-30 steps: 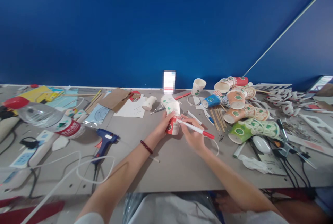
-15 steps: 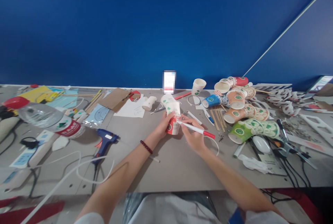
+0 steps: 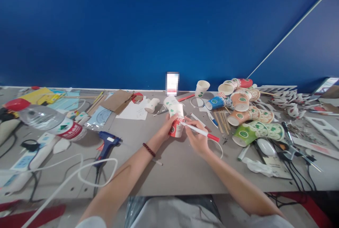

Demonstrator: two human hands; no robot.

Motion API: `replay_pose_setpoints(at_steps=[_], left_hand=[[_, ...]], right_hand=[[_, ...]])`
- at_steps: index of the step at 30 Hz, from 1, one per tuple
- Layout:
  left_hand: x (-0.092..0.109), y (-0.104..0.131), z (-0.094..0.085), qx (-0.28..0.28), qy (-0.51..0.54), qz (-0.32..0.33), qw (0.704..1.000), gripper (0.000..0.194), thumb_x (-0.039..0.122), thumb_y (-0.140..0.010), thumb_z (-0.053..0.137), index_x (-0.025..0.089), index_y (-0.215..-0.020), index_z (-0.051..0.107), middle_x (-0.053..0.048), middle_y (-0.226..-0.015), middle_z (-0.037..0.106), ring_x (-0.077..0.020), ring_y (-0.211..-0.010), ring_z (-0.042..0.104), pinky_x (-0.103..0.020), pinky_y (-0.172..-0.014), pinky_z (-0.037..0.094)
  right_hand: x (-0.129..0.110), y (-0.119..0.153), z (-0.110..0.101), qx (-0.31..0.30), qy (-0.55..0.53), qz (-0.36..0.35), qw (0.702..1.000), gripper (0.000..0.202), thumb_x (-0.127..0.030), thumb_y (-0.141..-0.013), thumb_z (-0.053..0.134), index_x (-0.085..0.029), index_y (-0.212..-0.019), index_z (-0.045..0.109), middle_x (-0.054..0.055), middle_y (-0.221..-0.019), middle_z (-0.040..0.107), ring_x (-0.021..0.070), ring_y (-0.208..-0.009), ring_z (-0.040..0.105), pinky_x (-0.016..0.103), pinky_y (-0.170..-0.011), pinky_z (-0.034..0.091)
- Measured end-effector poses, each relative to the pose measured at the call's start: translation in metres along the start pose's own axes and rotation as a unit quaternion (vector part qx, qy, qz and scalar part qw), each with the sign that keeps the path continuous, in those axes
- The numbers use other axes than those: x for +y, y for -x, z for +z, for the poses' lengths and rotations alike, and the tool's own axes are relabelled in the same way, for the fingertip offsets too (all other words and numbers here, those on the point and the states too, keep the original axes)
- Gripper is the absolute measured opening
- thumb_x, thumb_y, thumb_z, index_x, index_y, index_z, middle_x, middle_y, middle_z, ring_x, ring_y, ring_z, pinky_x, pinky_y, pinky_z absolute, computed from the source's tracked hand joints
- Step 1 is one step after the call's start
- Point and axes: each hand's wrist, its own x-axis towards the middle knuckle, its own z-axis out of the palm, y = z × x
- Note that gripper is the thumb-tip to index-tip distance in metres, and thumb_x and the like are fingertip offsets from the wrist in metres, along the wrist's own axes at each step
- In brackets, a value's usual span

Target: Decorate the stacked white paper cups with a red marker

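Note:
My left hand [image 3: 166, 126] is closed round a row of joined paper cups [image 3: 176, 129]. The near cup is coloured red, while the part beyond it is white with green leaf marks. A white marker with a red end [image 3: 202, 132] is pinched in my right hand [image 3: 197, 139], its tip at the red cup's side. The hands partly hide the cups. Behind them, a phone [image 3: 172, 83] with a blurred, bright screen stands against the blue wall.
On the right lie coloured cup chains, such as a green one [image 3: 243, 134], and a blue cup [image 3: 212, 103]. Left are a blue glue gun [image 3: 108, 144], a plastic bottle [image 3: 50, 119] and a power strip [image 3: 26, 161]. A white cable [image 3: 79, 166] loops near my left forearm.
Both hands and the cups stay almost where they were. The marker has shifted very slightly against the red cup.

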Motion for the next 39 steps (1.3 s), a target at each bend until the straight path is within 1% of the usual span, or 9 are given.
replay_pose_setpoints(at_steps=[5,8,15,20,25,27,31,36,39], left_hand=[[0.0010,0.0009,0.0000,-0.004,-0.010,0.005,1.000,0.041,0.037,-0.078,0.073,0.017,-0.109,0.056,-0.006,-0.090,0.070,-0.0190,-0.077,0.068,-0.031,-0.071,0.053],[0.0007,0.0002,-0.0007,-0.012,-0.010,0.005,1.000,0.043,0.038,-0.078,0.074,0.017,-0.110,0.055,-0.006,-0.091,0.070,-0.0189,-0.078,0.068,-0.031,-0.071,0.053],[0.0022,0.0014,0.0015,0.008,-0.009,-0.005,1.000,0.040,0.037,-0.077,0.075,0.017,-0.106,0.055,-0.007,-0.091,0.070,-0.0181,-0.075,0.067,-0.030,-0.067,0.053],[0.0005,0.0006,0.0001,-0.013,-0.005,-0.001,1.000,0.041,0.039,-0.075,0.075,0.016,-0.103,0.055,-0.008,-0.094,0.070,-0.0188,-0.077,0.067,-0.030,-0.068,0.053],[-0.0011,-0.0006,-0.0010,-0.003,-0.008,0.002,1.000,0.039,0.038,-0.076,0.074,0.016,-0.102,0.056,-0.006,-0.091,0.070,-0.0184,-0.078,0.067,-0.030,-0.068,0.052],[-0.0009,-0.0007,-0.0006,-0.010,-0.008,0.005,1.000,0.038,0.039,-0.076,0.074,0.016,-0.100,0.056,-0.006,-0.091,0.070,-0.0181,-0.077,0.067,-0.030,-0.069,0.052],[-0.0002,-0.0006,0.0006,-0.019,-0.010,0.005,1.000,0.038,0.039,-0.075,0.075,0.015,-0.098,0.056,-0.006,-0.089,0.069,-0.0166,-0.073,0.066,-0.029,-0.068,0.051],[0.0010,0.0006,0.0019,0.008,-0.016,-0.005,1.000,0.037,0.037,-0.076,0.073,0.017,-0.099,0.053,-0.005,-0.086,0.069,-0.0157,-0.071,0.066,-0.027,-0.064,0.052],[0.0015,0.0009,0.0020,-0.003,-0.018,-0.007,1.000,0.038,0.039,-0.076,0.073,0.017,-0.098,0.053,-0.005,-0.084,0.069,-0.0162,-0.067,0.065,-0.029,-0.062,0.053]], right_hand=[[-0.0034,-0.0006,-0.0009,-0.010,-0.020,-0.012,1.000,0.004,-0.022,-0.088,0.061,-0.024,-0.085,0.061,0.005,-0.083,0.073,0.0305,-0.116,0.065,0.040,-0.086,0.057],[-0.0046,-0.0006,-0.0006,-0.003,-0.015,-0.003,1.000,0.002,-0.023,-0.088,0.061,-0.024,-0.087,0.062,0.006,-0.085,0.073,0.0306,-0.114,0.067,0.041,-0.085,0.057],[-0.0028,0.0006,-0.0003,-0.013,-0.024,-0.001,1.000,0.003,-0.024,-0.088,0.061,-0.024,-0.085,0.061,0.006,-0.083,0.073,0.0309,-0.117,0.065,0.041,-0.086,0.057],[-0.0015,-0.0001,0.0005,0.002,-0.031,0.026,0.999,0.003,-0.026,-0.089,0.061,-0.024,-0.089,0.061,0.008,-0.090,0.074,0.0301,-0.114,0.067,0.040,-0.082,0.058],[-0.0023,-0.0006,0.0001,-0.007,-0.027,-0.002,1.000,0.003,-0.024,-0.088,0.062,-0.024,-0.084,0.062,0.005,-0.083,0.073,0.0300,-0.114,0.066,0.042,-0.088,0.056],[-0.0028,-0.0005,0.0002,-0.002,-0.028,0.008,1.000,0.003,-0.026,-0.088,0.062,-0.024,-0.085,0.062,0.006,-0.086,0.074,0.0297,-0.112,0.067,0.042,-0.086,0.057],[-0.0026,-0.0004,0.0008,0.014,-0.031,0.033,0.999,0.005,-0.028,-0.087,0.063,-0.024,-0.088,0.061,0.009,-0.101,0.074,0.0280,-0.107,0.070,0.042,-0.083,0.059],[-0.0032,-0.0004,0.0017,0.006,-0.026,0.009,1.000,0.005,-0.024,-0.086,0.062,-0.024,-0.081,0.062,0.005,-0.082,0.073,0.0296,-0.112,0.067,0.043,-0.089,0.057],[-0.0037,-0.0001,0.0020,0.012,-0.031,0.024,0.999,0.002,-0.025,-0.086,0.063,-0.024,-0.087,0.062,0.007,-0.096,0.074,0.0286,-0.110,0.068,0.044,-0.089,0.057]])
